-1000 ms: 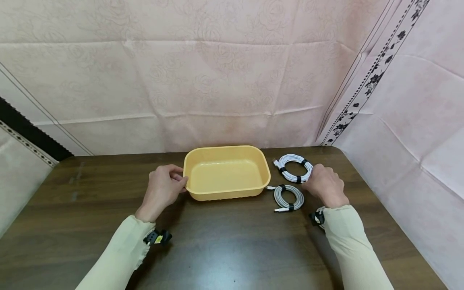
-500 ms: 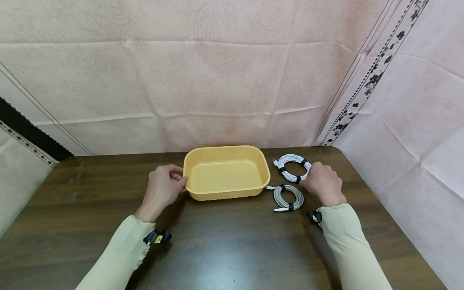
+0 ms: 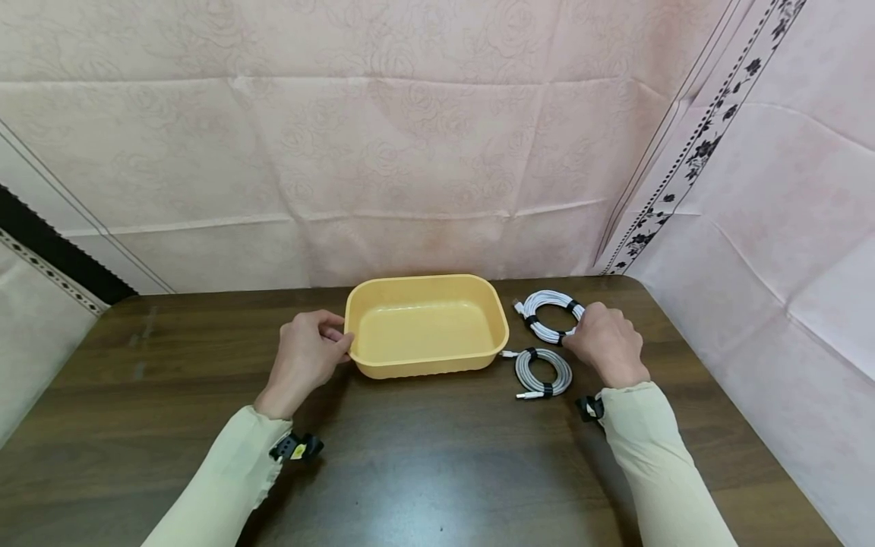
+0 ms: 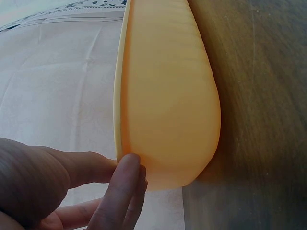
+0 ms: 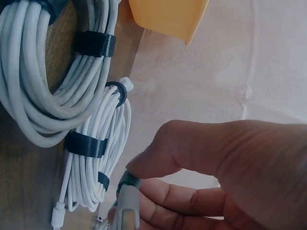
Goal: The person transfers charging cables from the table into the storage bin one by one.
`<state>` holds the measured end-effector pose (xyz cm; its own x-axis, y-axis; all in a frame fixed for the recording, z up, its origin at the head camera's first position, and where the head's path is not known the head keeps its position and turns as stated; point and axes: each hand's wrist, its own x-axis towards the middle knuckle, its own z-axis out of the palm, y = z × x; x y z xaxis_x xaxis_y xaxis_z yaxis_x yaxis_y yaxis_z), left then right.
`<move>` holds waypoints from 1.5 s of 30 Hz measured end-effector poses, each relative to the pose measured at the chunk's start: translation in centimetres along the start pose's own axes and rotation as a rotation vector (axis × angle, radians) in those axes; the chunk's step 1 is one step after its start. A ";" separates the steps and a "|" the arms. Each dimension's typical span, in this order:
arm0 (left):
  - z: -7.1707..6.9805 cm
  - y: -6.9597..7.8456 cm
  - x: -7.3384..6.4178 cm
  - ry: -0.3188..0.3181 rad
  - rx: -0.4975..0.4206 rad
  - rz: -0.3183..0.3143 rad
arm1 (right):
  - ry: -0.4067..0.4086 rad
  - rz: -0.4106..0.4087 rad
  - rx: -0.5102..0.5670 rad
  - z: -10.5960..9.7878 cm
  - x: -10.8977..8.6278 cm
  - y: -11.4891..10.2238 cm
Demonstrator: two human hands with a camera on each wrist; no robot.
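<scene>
Pinching the left end of the yellow tub (image 3: 427, 330) at its rim, the left hand (image 3: 307, 353) has thumb and fingertips close together on the plastic. The tub sits on the wooden table (image 3: 424, 486). Right of the tub lie two coils bound with black straps (image 5: 87, 144): the white cable (image 5: 88, 177) near its far corner, the grey cable (image 3: 564, 374) just beside its near corner. Farther right of the tub, the right hand (image 3: 608, 346) nips a small greyish item (image 5: 127, 194), mostly hidden, between thumb and curled fingers.
</scene>
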<state>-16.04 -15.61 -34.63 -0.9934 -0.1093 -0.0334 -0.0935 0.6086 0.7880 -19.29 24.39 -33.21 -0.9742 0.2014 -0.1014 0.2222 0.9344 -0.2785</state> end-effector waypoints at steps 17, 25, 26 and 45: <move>0.1 -0.1 0.1 -0.003 0.009 -0.002 | 0.049 -0.021 0.017 0.1 -0.1 -0.3; 0.1 -0.1 0.0 -0.007 0.012 -0.006 | 0.047 -0.014 0.022 0.0 -0.1 -0.7; 0.1 -0.1 0.0 -0.008 0.012 -0.005 | 0.048 -0.013 0.022 0.0 -0.1 -0.8; 0.1 -0.1 -0.1 0.010 0.015 0.027 | 0.101 -0.045 0.042 0.2 -0.2 -1.0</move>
<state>-15.94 -15.59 -34.74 -0.9949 -0.1008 -0.0059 -0.0678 0.6233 0.7790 -19.32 23.36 -33.14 -0.9817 0.1903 0.0081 0.1776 0.9303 -0.3209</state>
